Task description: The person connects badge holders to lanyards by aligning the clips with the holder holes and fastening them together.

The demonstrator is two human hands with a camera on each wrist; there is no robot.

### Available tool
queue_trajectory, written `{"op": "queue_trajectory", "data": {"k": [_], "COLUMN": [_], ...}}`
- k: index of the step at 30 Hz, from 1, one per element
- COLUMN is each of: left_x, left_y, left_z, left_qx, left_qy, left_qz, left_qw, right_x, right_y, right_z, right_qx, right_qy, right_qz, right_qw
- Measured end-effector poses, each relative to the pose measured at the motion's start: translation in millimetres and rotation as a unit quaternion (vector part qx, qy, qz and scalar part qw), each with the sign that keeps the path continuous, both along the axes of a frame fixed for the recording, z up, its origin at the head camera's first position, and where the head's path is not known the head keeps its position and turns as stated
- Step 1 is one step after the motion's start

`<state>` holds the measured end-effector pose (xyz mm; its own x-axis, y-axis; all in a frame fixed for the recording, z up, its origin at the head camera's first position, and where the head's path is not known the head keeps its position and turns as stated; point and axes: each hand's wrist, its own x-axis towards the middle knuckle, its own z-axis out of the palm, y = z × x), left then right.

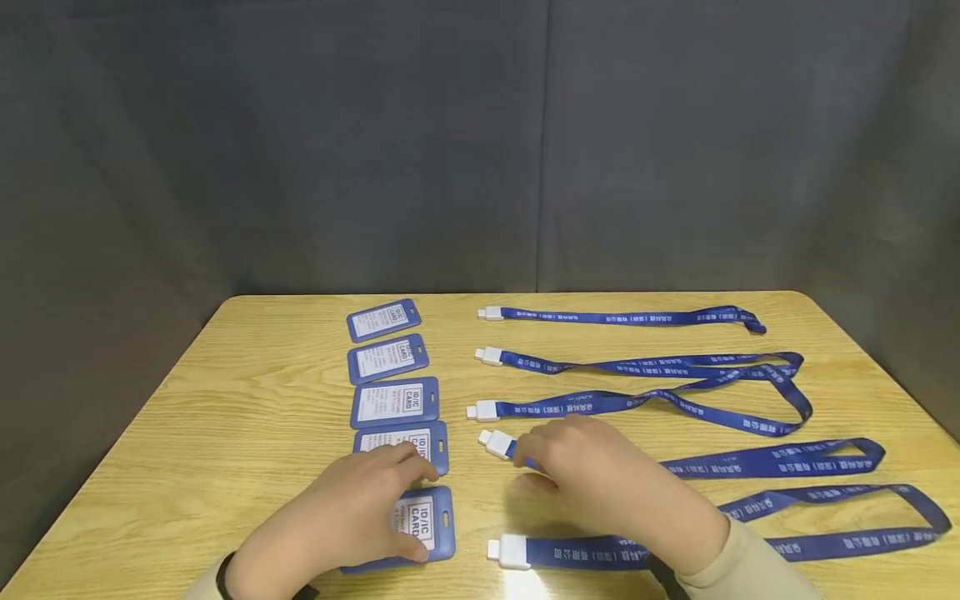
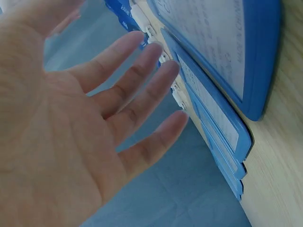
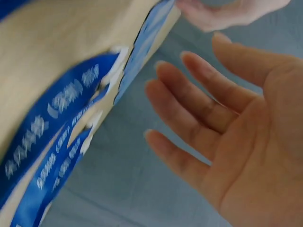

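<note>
My left hand [image 1: 352, 504] hovers over the nearest blue ID card holder [image 1: 446, 533], its thumb and fingers apart and holding nothing. In the left wrist view the fingers of that hand [image 2: 132, 97] are spread and slightly bent beside the row of card holders [image 2: 244, 142]. Over the blue lanyards is my right hand [image 1: 592, 475], its fingers loosely bent with nothing between them. It partly hides a lanyard [image 1: 780, 460] whose white clip [image 1: 497, 442] pokes out to its left. The right wrist view shows the relaxed fingers of this hand [image 3: 189, 106] apart from the lanyard straps [image 3: 52, 113].
Several card holders [image 1: 396, 401] form a column on the wooden table [image 1: 247, 417]. Several lanyards [image 1: 600, 317] lie to their right, white clips facing left. The nearest lanyard [image 1: 577, 552] runs below my right hand. A dark curtain [image 1: 450, 150] hangs behind the table's far edge.
</note>
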<state>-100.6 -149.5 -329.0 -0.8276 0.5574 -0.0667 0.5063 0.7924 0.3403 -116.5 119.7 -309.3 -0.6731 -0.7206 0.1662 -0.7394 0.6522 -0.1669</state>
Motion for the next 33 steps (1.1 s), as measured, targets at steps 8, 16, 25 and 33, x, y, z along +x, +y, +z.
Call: {"op": "queue_trajectory", "data": {"k": [8,16,25,33], "left_x": [2.9,2.3,2.0,1.6], "left_y": [-0.5,-1.3,-2.0,0.7], "left_z": [-6.9,-9.4,-9.8,-12.6], "left_qx": [-0.017,-0.019,-0.011,0.007], "left_qy": [0.001,0.013,0.001,-0.006], "left_qz": [-0.01,-0.009,-0.01,-0.015], "left_qw": [0.9998,0.9997,0.9999,0.9998], "right_x": [18.6,24.3,23.1,17.4], "right_y": [-5.1,-13.0,-18.0,-18.3], "right_z": [-14.1,-20.4,-29.6,-32.6], "right_qx": [0.04,0.067,0.073,0.066], "right_qy": [-0.081,-0.084,-0.01,0.005], "right_qz": [0.024,0.023,0.031,0.023], "right_qw": [0.996,0.994,0.997,0.998]}}
